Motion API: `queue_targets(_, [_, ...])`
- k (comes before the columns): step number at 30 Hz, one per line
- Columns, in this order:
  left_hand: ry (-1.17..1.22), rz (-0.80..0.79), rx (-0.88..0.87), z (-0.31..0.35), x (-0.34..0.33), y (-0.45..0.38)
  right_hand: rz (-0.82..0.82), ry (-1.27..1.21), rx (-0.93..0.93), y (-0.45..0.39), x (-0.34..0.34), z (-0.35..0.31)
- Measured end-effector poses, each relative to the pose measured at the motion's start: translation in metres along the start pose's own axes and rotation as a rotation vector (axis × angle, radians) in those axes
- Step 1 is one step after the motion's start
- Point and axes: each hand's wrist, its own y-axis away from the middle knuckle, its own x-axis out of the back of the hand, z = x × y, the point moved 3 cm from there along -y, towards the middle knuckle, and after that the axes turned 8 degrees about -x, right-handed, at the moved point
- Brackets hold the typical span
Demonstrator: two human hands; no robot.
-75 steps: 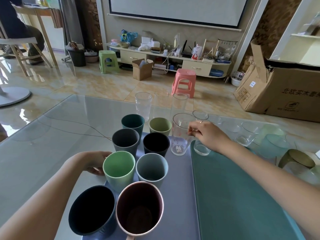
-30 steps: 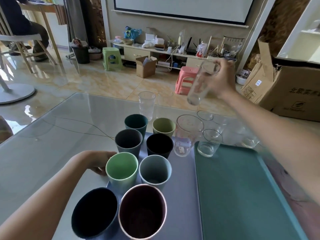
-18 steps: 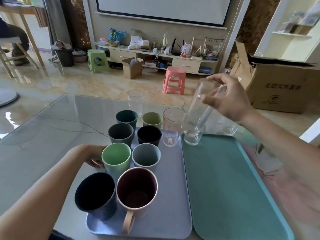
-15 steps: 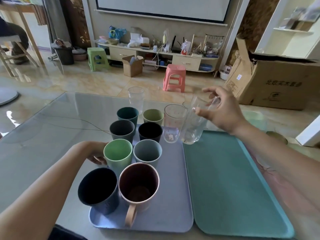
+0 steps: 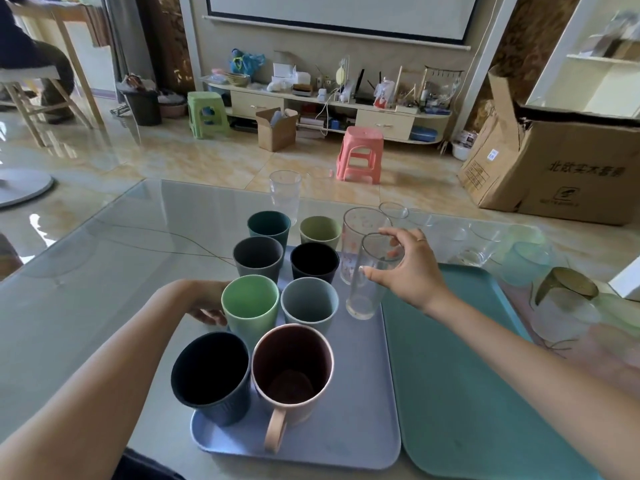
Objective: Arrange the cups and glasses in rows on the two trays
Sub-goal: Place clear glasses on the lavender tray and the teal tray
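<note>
A tall clear glass [image 5: 367,289] stands on the blue-grey tray [image 5: 349,403], and my right hand [image 5: 408,268] grips it by the rim. Behind it on the tray stands a printed clear glass [image 5: 353,233]. Several coloured cups fill two columns at the tray's left, from the teal cup [image 5: 269,227] at the far end to the pink mug [image 5: 292,372] at the near end. My left hand [image 5: 204,303] holds the tray's left edge behind the light green cup [image 5: 250,308]. The teal tray [image 5: 460,375] lies bare on the right.
Loose clear glasses stand on the glass table: one [image 5: 285,195] beyond the cups, several [image 5: 474,244] past the teal tray. A gold-rimmed glass [image 5: 568,299] and a pale green one [image 5: 530,265] stand at the far right. Stools and a cardboard box [image 5: 568,168] stand on the floor.
My right hand lifted the tall glass from the table behind the trays, carried it over tilted and set it upright on the blue-grey tray. My left hand stayed put.
</note>
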Motion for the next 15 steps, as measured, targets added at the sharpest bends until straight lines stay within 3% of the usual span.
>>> queue_targets(15, [-0.028, -0.019, 0.041, -0.007, 0.003, -0.011, -0.043, 0.054, -0.018, -0.013, -0.018, 0.005])
